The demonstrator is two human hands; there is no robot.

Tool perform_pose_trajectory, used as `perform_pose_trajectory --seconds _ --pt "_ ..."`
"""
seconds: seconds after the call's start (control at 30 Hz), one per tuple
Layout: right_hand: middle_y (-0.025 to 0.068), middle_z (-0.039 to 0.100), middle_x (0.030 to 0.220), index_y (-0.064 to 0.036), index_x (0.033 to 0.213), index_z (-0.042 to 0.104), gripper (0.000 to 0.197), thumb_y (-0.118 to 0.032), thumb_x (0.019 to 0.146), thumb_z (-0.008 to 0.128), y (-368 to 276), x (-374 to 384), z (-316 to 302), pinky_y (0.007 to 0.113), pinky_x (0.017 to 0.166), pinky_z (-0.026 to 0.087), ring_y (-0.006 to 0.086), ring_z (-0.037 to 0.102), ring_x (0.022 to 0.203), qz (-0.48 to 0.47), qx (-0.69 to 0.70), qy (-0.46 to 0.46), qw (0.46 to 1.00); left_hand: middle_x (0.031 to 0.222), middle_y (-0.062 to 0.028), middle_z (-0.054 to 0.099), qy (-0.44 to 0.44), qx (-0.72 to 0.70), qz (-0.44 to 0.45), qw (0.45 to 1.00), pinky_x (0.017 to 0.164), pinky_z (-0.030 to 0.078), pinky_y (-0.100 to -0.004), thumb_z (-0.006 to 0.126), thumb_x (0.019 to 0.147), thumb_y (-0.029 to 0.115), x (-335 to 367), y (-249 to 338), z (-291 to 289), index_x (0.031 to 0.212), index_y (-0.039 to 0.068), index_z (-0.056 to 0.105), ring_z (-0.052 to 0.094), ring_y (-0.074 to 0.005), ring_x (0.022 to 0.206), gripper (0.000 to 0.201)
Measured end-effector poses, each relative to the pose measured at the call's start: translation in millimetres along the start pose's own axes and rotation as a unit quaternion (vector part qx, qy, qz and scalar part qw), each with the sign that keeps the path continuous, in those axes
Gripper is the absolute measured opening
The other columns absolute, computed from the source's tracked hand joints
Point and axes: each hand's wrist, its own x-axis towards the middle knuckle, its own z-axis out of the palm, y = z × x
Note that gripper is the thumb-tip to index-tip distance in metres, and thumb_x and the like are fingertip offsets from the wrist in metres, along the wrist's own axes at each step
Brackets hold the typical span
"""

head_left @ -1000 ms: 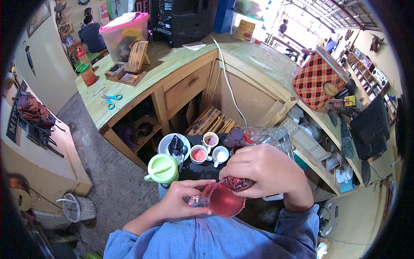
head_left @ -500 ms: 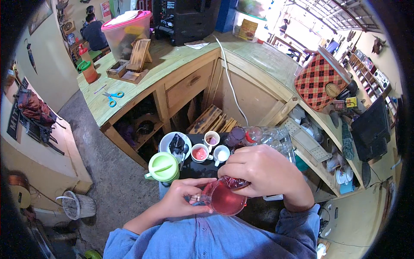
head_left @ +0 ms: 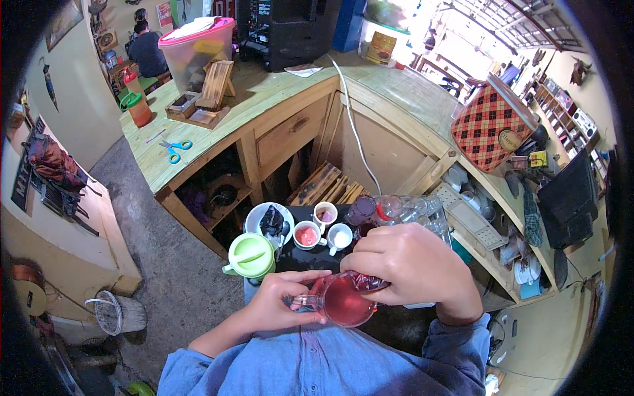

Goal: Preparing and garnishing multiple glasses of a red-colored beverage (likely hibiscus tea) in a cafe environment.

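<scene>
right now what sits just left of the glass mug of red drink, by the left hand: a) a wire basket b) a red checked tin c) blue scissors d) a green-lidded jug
d: the green-lidded jug stands right beside the left hand, which holds the handle of the glass mug; the right hand covers the mug's far rim.

Both hands [head_left: 343,290] grip red-filled glass mug [head_left: 342,300].
</scene>
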Motion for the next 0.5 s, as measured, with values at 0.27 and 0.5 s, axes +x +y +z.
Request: perform_pose_trajectory --seconds 0.27,0.5 --pt "0.0061 0.067 0.084 -0.0090 0.094 0.070 0.032 -0.019 0.066 0.081 -6.8 -6.1 -9.6 0.036 0.065 0.054 0.0256 0.066 0.076 -0.014 -0.020 0.089 0.996 0.126 -0.0250 0.065 0.007 -0.012 0.010 1.000 0.077 0.054 -0.0322 0.090 0.067 0.019 0.6 0.1 2.9 0.057 0.000 0.051 0.071 -0.0252 0.101 0.044" --pt "0.0063 0.067 0.087 -0.0078 0.095 0.068 0.036 -0.019 0.064 0.081 -7.7 -8.2 -4.3 0.036 0.067 0.054 0.0251 0.067 0.079 -0.033 0.009 0.114 0.993 0.125 -0.0244 0.065 0.002 0.001 0.020 1.000 0.076 0.053 -0.0311 0.090 0.068 0.020 0.3 2.4 2.2 0.063 -0.001 0.062 0.072 -0.0241 0.099 0.035"
